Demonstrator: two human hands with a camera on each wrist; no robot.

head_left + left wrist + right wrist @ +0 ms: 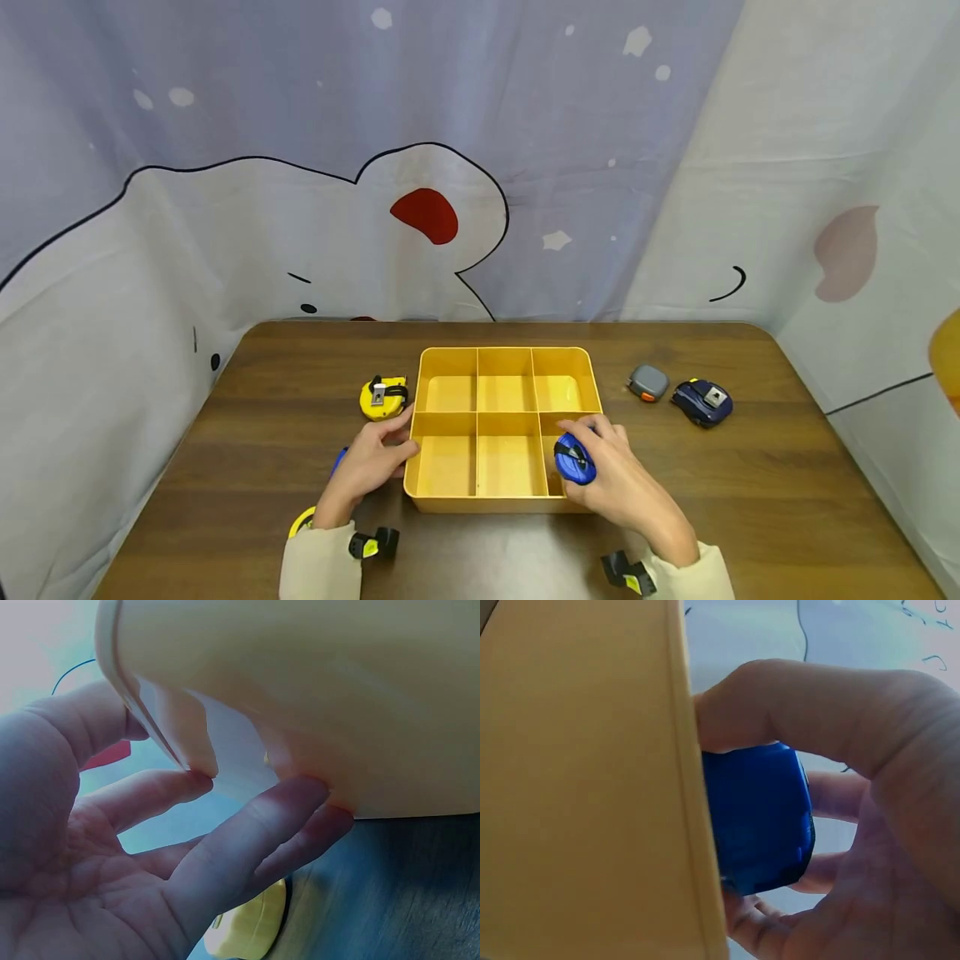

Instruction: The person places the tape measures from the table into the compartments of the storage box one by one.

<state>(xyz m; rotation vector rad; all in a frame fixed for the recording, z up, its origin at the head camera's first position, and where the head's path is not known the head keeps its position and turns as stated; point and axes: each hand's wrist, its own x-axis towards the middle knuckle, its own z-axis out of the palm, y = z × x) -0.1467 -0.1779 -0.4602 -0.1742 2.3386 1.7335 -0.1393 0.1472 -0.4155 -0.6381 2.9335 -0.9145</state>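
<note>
A yellow box (510, 504) with several compartments stands mid-table. My left hand (371, 458) holds its left side, thumb at the rim and fingertips against the outer wall (337, 712). Over the front right compartment, my right hand (618, 475) grips a blue tape measure (574, 460) between thumb and fingers. In the right wrist view the box wall hides part of this blue tape measure (757, 817). Just beyond the left hand lies a yellow tape measure (384, 398).
Right of the box lie a small grey tape measure (648, 382) and a dark blue tape measure (703, 402). A blue item (339, 460) and a yellow item (302, 522) are mostly hidden by the left arm. A printed curtain (600, 208) hangs behind the table.
</note>
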